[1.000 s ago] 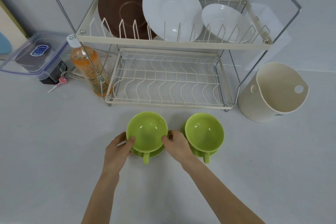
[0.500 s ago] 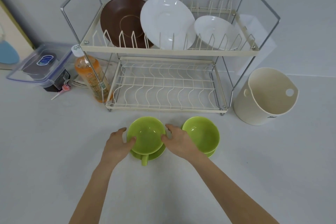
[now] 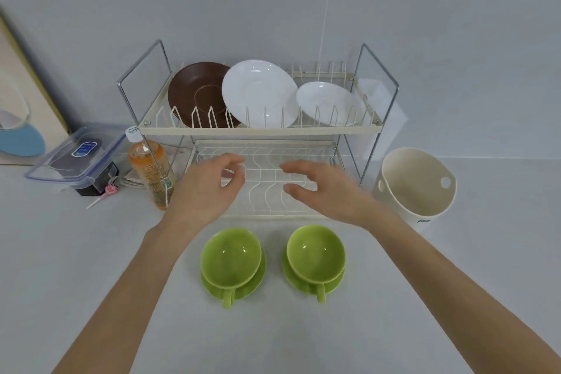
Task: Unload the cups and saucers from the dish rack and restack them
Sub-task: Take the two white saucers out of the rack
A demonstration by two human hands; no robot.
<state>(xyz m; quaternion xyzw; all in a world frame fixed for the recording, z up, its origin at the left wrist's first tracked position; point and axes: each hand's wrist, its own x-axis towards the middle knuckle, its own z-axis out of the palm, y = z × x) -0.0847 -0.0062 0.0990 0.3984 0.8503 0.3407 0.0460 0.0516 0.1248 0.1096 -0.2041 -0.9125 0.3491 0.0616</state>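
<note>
Two green cups stand side by side on the counter, each on its own green saucer, handles pointing toward me: the left cup [image 3: 230, 255] on the left saucer [image 3: 252, 281], the right cup [image 3: 315, 252] on the right saucer [image 3: 334, 281]. Behind them is the two-tier dish rack [image 3: 258, 130]. Its top tier holds a brown saucer [image 3: 194, 94], a large white saucer [image 3: 258, 91] and a small white saucer [image 3: 328, 103]. My left hand [image 3: 206, 188] and my right hand [image 3: 324, 188] hover open in front of the bare lower tier, holding nothing.
A cream bucket [image 3: 416, 185] stands right of the rack. An orange drink bottle [image 3: 148, 170] stands against the rack's left leg. Further left sit a clear lidded box [image 3: 76, 158] and a picture board [image 3: 21, 118] leaning on the tiled wall.
Both hands have let go of the left cup and lifted away toward the rack's lower tier. The view has tilted up and pulled back.
</note>
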